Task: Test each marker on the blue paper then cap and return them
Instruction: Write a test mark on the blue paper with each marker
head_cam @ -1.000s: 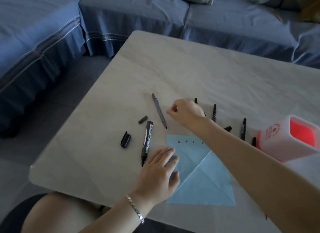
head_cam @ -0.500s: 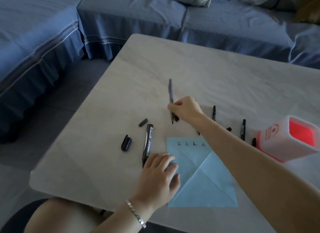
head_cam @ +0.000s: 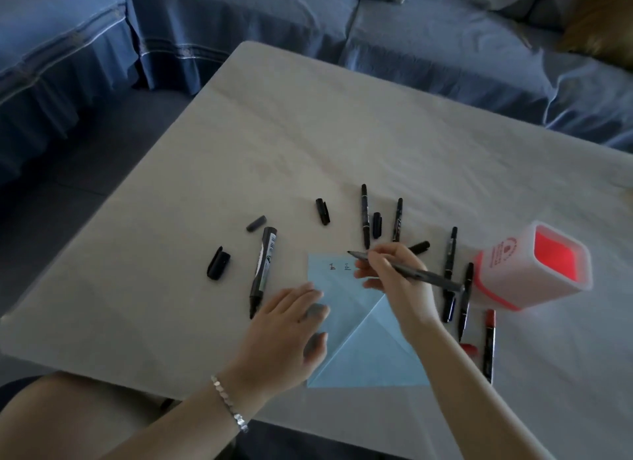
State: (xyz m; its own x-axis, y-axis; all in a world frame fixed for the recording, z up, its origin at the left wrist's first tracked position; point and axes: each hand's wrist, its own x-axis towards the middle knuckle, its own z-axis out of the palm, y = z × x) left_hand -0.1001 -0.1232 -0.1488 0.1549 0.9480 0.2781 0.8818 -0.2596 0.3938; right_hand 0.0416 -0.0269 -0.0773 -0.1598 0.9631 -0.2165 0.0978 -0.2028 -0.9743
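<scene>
1. A person's right hand (head_cam: 394,278) pinches a slim grey marker (head_cam: 435,280) between thumb and curled fingers. Its bare tip points left at the top edge of the blue paper (head_cam: 363,353), just above two small test marks (head_cam: 339,266). Whether the tip touches the sheet cannot be told.
2. The left hand (head_cam: 291,326) lies flat on the paper's left edge, fingers straight and slightly apart, pinning the sheet to the table (head_cam: 342,134).
3. A thick black marker (head_cam: 262,271) lies uncapped just left of the paper. Slim black markers (head_cam: 364,216) and loose black caps (head_cam: 218,264) lie scattered behind and to the right of the sheet. A red marker (head_cam: 489,343) lies near the pink-and-white holder (head_cam: 503,271).
4. The step in hand appears to be the test stroke with the grey marker.
5. The next move calls for lowering the tip onto bare paper beside the existing marks and making a short stroke while the left hand steadies the sheet. After that comes a reach for the grey cap (head_cam: 256,223), probably this marker's own, which lies well apart to the left, beyond the thick marker.
</scene>
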